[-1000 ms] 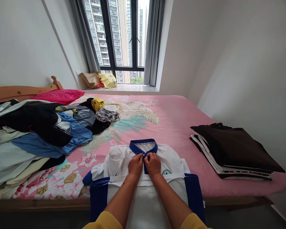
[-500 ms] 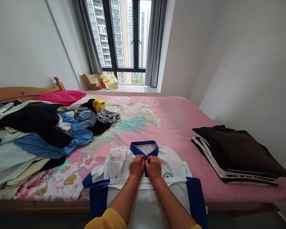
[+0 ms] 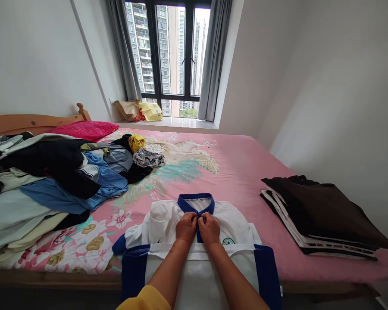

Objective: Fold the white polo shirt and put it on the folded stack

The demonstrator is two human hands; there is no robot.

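Observation:
A white polo shirt (image 3: 236,219) with a blue collar lies face up at the bed's front edge, its collar pointing away from me. My left hand (image 3: 186,225) and my right hand (image 3: 208,227) meet at its blue placket, just under the collar. The fingertips of both are pinched on the placket cloth; any button between them is hidden. A round green badge sits on the shirt's chest, right of my right hand. The lower part, with blue side panels, hangs over the bed edge beneath my forearms.
Loose clothes (image 3: 61,172) lie heaped on the bed's left side, near a red pillow (image 3: 87,129). On the right stands a stack of folded clothes (image 3: 323,211), dark brown on top. Paper bags (image 3: 128,110) rest on the windowsill. Pink floral bedding (image 3: 236,163) covers the bed.
Both hands stay at the placket, with only slight finger movement. The whole view has shifted a little; the shirt lies as before.

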